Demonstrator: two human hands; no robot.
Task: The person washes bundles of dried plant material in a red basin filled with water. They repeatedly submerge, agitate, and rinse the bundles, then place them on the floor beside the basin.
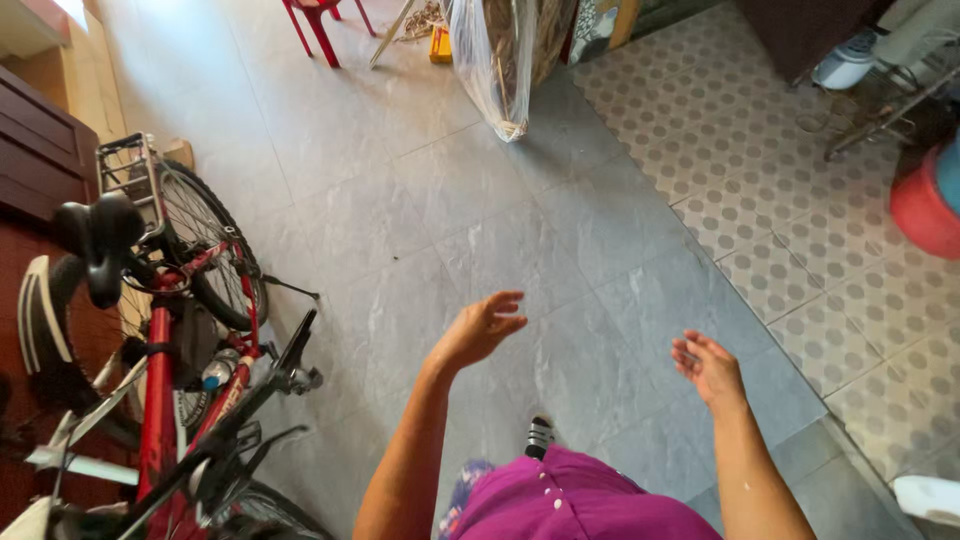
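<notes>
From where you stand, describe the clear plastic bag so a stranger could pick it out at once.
Start at the red bicycle on the left and look across the grey tiled floor to the top middle of the view. There the clear plastic bag hangs down with its tip just above the tiles, right of the red chair legs. It is the only see-through thing there.

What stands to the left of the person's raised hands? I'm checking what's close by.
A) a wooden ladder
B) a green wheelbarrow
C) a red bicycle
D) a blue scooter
C: a red bicycle with a black saddle stands left of the empty left hand and right hand.
</notes>
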